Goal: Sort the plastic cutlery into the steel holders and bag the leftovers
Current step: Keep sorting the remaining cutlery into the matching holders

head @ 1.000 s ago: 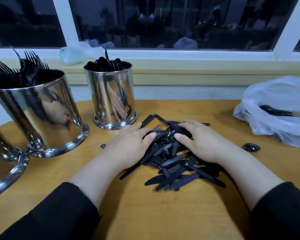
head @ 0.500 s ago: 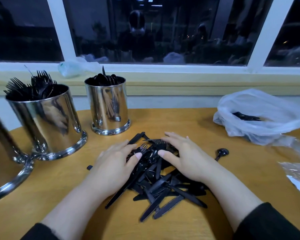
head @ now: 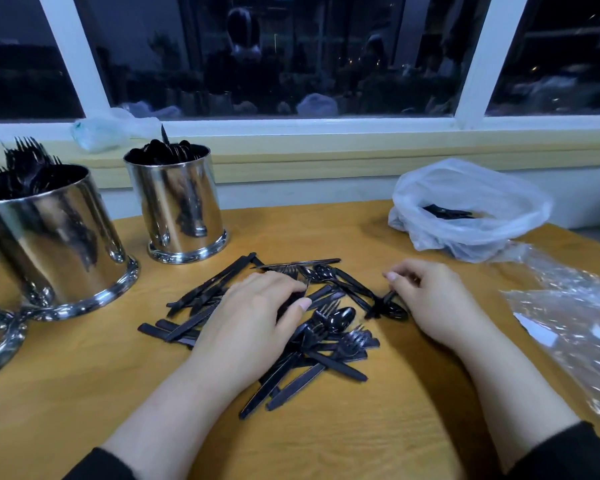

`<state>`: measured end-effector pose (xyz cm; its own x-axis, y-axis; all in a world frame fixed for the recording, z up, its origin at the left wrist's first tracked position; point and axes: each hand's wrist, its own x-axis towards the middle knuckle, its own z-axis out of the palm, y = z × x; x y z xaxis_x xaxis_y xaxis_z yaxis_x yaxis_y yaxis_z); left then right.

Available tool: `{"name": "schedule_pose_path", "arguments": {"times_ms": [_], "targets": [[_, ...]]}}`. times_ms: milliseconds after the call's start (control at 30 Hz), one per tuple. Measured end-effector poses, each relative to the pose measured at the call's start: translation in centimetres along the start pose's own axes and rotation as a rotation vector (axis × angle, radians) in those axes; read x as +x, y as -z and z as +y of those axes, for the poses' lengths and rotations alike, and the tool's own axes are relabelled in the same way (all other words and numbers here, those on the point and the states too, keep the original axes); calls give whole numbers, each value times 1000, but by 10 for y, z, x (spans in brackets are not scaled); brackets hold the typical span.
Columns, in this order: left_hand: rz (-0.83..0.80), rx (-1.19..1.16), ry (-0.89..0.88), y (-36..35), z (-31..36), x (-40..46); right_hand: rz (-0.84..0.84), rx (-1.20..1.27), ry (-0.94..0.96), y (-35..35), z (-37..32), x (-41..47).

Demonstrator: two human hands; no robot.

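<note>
Left hand lies flat, fingers relaxed, on the pile at frame centre. Right hand pinches a spoon; lift it clear, then drop it into the holder at upper left.

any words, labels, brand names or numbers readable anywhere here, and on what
None can be read.
Steel holders: only reflections, no marking.
White bag: plain, no print seen.
Clear plastic wrap: a white patch shows, too blurred to tell if it bears text.
Crumpled bag on the window sill: a small greenish mark, too blurred to read.
Black cutlery: no embossing visible.
</note>
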<state>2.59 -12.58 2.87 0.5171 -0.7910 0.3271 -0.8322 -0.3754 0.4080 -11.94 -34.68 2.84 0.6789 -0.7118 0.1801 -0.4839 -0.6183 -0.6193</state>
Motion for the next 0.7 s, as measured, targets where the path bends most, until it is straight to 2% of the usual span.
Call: {"name": "schedule_pose_path", "arguments": {"times_ms": [333, 533, 700], "targets": [[-50, -26, -2, -8, 14, 6, -246, -147, -31, 3, 18, 9], [-24, -65, 7, -7, 12, 6, -213, -172, -34, 2, 15, 10], [12, -152, 33, -7, 12, 4, -31, -89, 65, 10, -1, 3]]}}
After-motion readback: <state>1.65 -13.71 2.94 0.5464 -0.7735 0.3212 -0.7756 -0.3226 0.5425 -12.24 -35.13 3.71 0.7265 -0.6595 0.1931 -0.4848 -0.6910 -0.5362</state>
